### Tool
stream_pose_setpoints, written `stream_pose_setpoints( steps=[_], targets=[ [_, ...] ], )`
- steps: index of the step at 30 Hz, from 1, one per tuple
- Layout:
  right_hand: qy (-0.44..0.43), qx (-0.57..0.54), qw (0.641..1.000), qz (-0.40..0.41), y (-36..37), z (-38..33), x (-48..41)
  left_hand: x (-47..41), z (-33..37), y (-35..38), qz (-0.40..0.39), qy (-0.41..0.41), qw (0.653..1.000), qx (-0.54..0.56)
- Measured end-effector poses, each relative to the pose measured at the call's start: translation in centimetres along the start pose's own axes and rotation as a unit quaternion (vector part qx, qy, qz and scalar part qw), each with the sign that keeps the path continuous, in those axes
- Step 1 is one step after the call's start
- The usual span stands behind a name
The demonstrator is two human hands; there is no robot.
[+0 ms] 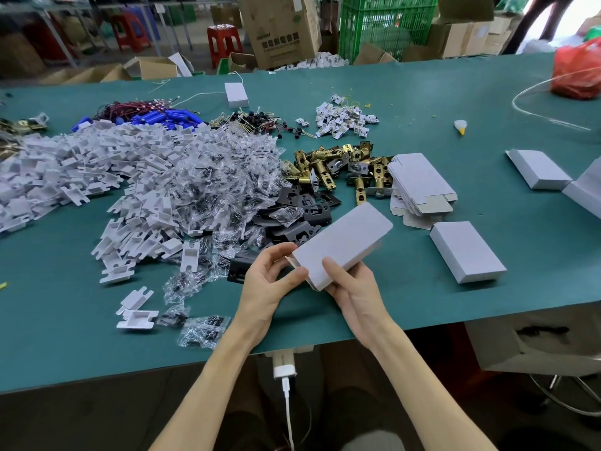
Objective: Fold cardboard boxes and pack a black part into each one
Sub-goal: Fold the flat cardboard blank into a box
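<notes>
Over the green tabletop (455, 320), you hold a white rectangular cardboard box (344, 239), angled away to the right. Your right grip (353, 289) clasps the box's near end, thumb on top, fingers beneath. Your left grip (268, 281) pinches the flap at that same end. Black metal plates (302, 216) lie heaped just beyond the box. A closed white carton (466, 252) rests right of the box, with flat white box blanks (419, 183) stacked beyond.
</notes>
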State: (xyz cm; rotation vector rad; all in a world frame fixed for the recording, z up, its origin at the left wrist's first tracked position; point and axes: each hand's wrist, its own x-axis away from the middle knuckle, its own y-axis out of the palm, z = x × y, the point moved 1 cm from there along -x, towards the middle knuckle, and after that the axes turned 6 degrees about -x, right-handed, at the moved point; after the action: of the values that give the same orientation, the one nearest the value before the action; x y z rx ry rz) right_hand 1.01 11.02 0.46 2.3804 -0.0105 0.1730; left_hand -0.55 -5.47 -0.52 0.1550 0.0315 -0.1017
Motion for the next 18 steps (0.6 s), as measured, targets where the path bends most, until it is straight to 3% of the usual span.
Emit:
stream_pose_setpoints(
  steps=[10,18],
  targets=[
    [0.01,-0.026,0.999,-0.015,-0.48,-0.21,0.11,0.11,-0.07,0.89,-0.069,-0.02,0.997,0.011],
    [0.014,-0.004,1.0,-0.018,-0.45,-0.06,0.18,0.06,-0.31,0.57,-0.03,-0.023,0.999,-0.017]
  ],
)
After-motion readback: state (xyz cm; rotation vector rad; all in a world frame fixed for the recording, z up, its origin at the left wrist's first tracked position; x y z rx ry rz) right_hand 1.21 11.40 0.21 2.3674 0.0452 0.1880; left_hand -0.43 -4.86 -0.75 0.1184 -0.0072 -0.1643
